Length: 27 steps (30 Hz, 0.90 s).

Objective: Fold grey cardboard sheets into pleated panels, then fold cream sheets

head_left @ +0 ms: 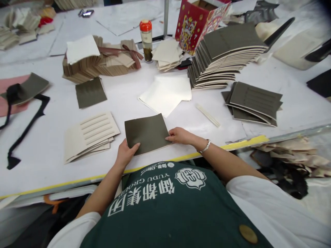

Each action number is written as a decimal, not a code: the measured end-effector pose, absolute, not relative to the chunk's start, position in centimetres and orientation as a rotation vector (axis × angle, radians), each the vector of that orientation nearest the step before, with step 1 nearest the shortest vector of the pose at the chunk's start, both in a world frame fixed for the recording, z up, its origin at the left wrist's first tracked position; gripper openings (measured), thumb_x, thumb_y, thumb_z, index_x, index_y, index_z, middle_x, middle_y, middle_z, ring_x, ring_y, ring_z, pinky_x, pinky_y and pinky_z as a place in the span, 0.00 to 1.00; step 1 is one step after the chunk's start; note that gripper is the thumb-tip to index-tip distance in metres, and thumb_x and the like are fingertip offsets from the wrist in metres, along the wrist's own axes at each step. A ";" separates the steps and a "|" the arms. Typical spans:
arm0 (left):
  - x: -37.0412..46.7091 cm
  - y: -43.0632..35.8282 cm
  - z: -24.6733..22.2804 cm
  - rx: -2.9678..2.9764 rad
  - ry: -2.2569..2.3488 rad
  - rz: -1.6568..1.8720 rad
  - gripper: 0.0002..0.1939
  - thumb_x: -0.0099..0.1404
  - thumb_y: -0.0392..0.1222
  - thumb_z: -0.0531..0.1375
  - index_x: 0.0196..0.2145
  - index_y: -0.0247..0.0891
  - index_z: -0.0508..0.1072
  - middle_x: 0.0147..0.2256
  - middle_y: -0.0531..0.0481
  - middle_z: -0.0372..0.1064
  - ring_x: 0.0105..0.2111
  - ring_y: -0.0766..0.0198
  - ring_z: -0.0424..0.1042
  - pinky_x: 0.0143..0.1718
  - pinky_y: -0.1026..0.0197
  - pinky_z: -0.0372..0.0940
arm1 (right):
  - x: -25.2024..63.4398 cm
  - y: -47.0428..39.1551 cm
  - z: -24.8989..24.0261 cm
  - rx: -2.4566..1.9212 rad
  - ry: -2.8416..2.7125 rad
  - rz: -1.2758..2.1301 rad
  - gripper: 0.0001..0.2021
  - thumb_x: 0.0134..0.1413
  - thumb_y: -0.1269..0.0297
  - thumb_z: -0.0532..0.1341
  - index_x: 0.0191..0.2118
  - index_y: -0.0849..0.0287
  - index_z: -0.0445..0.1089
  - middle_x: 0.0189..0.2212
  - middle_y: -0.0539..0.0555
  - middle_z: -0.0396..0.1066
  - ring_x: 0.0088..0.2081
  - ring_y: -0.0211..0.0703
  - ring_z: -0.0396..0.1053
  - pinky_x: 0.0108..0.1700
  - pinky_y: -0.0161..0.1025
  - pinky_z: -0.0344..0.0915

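A dark olive-grey flat panel [147,131] with a pale edge lies in front of me near the table's front edge. My left hand [126,151] pinches its near left corner, thumb on top and fingers underneath. At its right edge my right hand [179,135] grips it between thumb and fingers. Left of it sits a small pile of cream panels [88,134] with raised parallel strips on top. White sheets [170,89] lie just behind the panel. To the right is a short pile of dark panels with slot-like ridges [254,100].
A large fanned stack of dark panels [232,41] stands back right, by a red box [190,26]. A lidded bottle [147,41] stands near a long row of brown pieces [82,65]. A single dark square [90,92], a thin pale strip [207,115] and black straps [26,131] lie around.
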<state>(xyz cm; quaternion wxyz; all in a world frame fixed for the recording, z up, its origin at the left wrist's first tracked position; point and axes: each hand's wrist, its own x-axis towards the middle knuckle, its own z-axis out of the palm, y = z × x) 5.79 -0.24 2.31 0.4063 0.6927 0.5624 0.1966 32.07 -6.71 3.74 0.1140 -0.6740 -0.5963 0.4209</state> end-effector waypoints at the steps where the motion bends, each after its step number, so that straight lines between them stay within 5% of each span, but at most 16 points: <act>1: 5.8 -0.2 2.3 1.753 1.424 0.494 0.24 0.50 0.48 0.60 0.43 0.34 0.68 0.40 0.45 0.72 0.40 0.56 0.71 0.44 0.54 0.65 | 32.1 -6.7 3.7 -1.969 -1.762 1.237 0.14 0.46 0.58 0.57 0.18 0.60 0.60 0.15 0.46 0.61 0.20 0.32 0.55 0.23 0.32 0.48; 27: 6.1 -1.0 2.2 1.858 1.490 0.525 0.23 0.52 0.46 0.58 0.45 0.36 0.68 0.40 0.48 0.72 0.40 0.57 0.70 0.44 0.57 0.64 | 31.9 -6.7 4.7 -2.007 -1.960 1.157 0.09 0.46 0.63 0.58 0.21 0.60 0.65 0.17 0.47 0.60 0.22 0.34 0.54 0.26 0.33 0.48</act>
